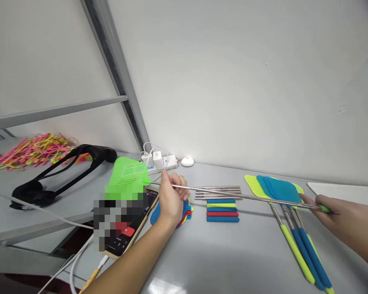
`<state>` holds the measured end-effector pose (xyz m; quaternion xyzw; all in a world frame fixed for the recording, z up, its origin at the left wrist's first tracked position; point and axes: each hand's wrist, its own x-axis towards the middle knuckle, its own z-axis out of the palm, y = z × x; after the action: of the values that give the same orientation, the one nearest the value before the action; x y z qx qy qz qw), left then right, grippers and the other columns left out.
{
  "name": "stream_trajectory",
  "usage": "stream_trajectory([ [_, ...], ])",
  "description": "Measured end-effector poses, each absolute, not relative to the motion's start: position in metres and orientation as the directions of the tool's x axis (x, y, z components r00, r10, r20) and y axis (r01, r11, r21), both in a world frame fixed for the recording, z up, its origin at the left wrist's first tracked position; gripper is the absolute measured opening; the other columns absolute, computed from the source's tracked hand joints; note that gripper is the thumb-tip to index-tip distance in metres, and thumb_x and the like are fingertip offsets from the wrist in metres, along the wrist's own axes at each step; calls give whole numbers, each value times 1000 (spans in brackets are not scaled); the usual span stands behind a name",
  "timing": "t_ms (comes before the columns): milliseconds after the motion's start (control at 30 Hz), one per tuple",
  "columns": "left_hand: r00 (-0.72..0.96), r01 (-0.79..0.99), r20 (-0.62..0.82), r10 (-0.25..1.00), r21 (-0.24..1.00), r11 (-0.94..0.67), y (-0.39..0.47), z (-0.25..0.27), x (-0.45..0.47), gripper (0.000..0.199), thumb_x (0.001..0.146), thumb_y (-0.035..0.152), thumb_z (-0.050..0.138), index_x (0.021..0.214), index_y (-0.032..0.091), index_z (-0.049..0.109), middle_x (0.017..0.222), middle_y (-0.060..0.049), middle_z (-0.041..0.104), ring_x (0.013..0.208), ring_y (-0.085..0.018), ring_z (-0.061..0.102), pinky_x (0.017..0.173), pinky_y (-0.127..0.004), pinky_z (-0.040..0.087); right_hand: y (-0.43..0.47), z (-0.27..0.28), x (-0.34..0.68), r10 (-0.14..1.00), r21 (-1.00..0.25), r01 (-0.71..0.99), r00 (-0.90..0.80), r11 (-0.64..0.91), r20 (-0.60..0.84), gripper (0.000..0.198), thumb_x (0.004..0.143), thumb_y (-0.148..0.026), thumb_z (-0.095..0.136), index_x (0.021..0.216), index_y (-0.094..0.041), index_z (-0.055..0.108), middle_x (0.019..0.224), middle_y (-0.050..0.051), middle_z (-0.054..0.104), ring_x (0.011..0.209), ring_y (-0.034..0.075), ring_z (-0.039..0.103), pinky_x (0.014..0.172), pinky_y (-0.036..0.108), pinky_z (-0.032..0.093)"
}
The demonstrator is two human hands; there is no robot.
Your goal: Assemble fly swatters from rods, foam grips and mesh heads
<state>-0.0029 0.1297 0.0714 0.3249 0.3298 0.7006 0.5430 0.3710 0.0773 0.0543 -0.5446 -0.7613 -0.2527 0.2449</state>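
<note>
A fly swatter with a bright green slotted head (127, 173) and a long thin metal rod stretches across the table between my hands. My left hand (171, 200) is closed around the rod close to the head. At the far end, my right hand (337, 212) grips the green handle, most of it hidden by the fingers. Beyond and below the rod lie several metal rods (219, 188) and a row of blue, yellow and red handles (222, 214). Partly behind my left hand is a stack of coloured swatter heads (155, 213).
Whole swatters with blue and yellow heads (283, 190) lie at the right. Left of my forearm are a phone (138, 222) and a charging cable. A power strip (171, 162) stands by the wall, and a black headset-like frame (88, 171) lies near a grey metal rack.
</note>
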Motion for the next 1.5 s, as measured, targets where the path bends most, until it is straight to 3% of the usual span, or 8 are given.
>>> stream_trajectory([
  [100, 17, -498, 62, 998, 866, -45, 112, 57, 21, 61, 89, 68, 42, 50, 20, 38, 45, 5, 33, 39, -9, 30, 37, -22, 24, 70, 49, 336, 742, 273, 924, -379, 269, 552, 41, 96, -44, 43, 61, -24, 51, 46, 0, 50, 38, 16, 49, 43, 28, 24],
  [300, 251, -367, 37, 967, 928, 59, 98, 42, 35, 65, 86, 76, 33, 55, 20, 41, 46, 4, 35, 40, -9, 28, 40, -23, 25, 66, 44, 316, 764, 213, 936, -351, 280, 540, 49, 98, -51, 36, 60, -23, 50, 45, -2, 47, 38, 14, 43, 46, 27, 20],
  [633, 47, -491, 220, 974, 855, -169, 100, 51, 24, 58, 85, 77, 36, 80, 22, 54, 66, 3, 47, 47, -9, 36, 47, -24, 33, 73, 36, 359, 782, 231, 928, -372, 294, 500, 38, 94, -48, 41, 67, -25, 56, 48, -3, 52, 40, 15, 46, 43, 26, 22],
  [833, -224, -607, 69, 972, 770, -195, 104, 53, 22, 43, 83, 64, 52, 76, 21, 51, 63, 4, 47, 45, -8, 37, 46, -24, 35, 72, 39, 360, 800, 192, 957, -288, 218, 526, 38, 94, -51, 38, 69, -26, 52, 44, -3, 48, 37, 16, 43, 43, 26, 22],
  [1000, -371, -510, 62, 926, 821, -259, 114, 66, 13, 23, 87, 40, 59, 76, 23, 48, 59, 7, 43, 47, -10, 41, 45, -23, 35, 73, 41, 363, 827, 181, 960, -276, 214, 490, 33, 94, -46, 40, 69, -26, 49, 46, -2, 49, 38, 17, 45, 44, 28, 22],
  [1133, -315, -469, 93, 945, 850, -240, 113, 62, 15, 28, 89, 43, 57, 72, 23, 47, 54, 7, 39, 46, -11, 38, 44, -23, 33, 71, 36, 356, 794, 225, 945, -323, 238, 515, 37, 95, -46, 38, 66, -25, 47, 43, -4, 46, 35, 15, 41, 44, 27, 20],
  [1400, 37, -424, 19, 999, 906, -2, 95, 36, 33, 59, 95, 59, 36, 50, 22, 30, 47, 5, 24, 44, -10, 23, 44, -26, 22, 54, 54, 321, 796, 301, 951, -233, 68, 558, 48, 99, -50, 28, 62, -24, 44, 42, -3, 45, 35, 15, 42, 45, 27, 12],
  [1500, 76, -348, -8, 997, 937, 34, 82, 29, 42, 59, 92, 63, 40, 51, 22, 32, 47, 5, 26, 46, -11, 26, 46, -26, 25, 46, 60, 296, 761, 269, 948, -302, 172, 574, 47, 102, -45, 27, 67, -24, 49, 48, -4, 55, 36, 14, 49, 44, 27, 17],
])
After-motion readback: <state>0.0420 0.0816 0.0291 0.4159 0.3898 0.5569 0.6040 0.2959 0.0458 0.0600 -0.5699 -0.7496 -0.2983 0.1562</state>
